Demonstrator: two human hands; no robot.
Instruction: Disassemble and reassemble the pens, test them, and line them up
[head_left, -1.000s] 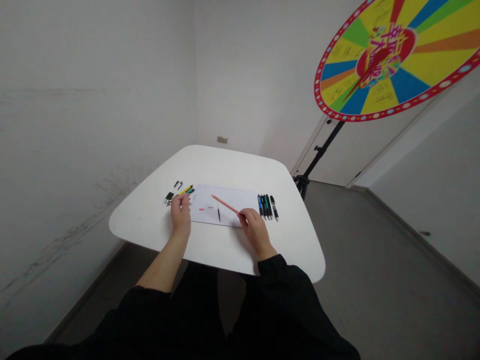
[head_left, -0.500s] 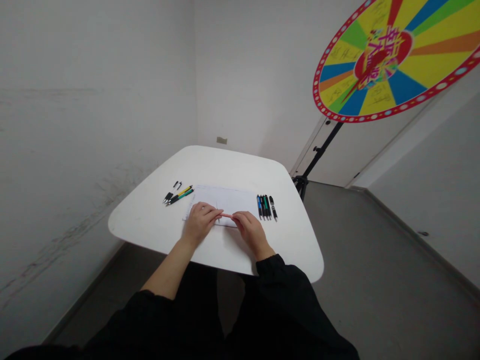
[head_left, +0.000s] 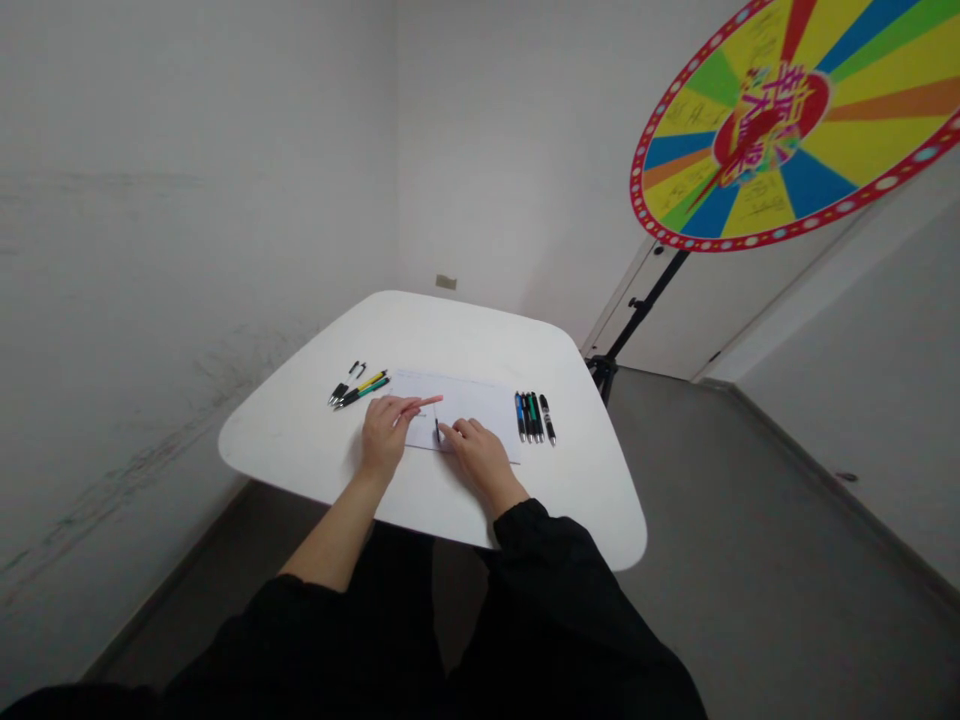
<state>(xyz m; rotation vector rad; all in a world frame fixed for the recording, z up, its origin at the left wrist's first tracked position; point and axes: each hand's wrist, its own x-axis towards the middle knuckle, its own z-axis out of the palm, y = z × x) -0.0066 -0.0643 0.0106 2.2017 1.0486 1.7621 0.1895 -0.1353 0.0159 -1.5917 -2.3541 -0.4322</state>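
Observation:
My left hand [head_left: 387,428] is closed, pinching a slim pink pen-like stick [head_left: 430,401] that points right above a white sheet of paper [head_left: 480,400]. On the sheet, a thin dark pen part [head_left: 437,430] with a pale upper end lies nearly upright in view. The curled fingertips of my right hand [head_left: 478,452] meet its right side, thumb and forefinger close together. Whether they pinch it firmly is hard to see at this size. Part of the sheet is hidden under both hands.
Several pens and pen parts [head_left: 360,390] lie left of the sheet on the white table [head_left: 465,325]. Several dark pens [head_left: 529,418] stand in a row on the right. Beyond the table, a colourful prize wheel [head_left: 765,130] rises on a black stand [head_left: 645,315].
Both hands held the pink stick before; now only my left hand does, tilted up at its right end. My right hand has let go and moved left and down to the dark pen part.

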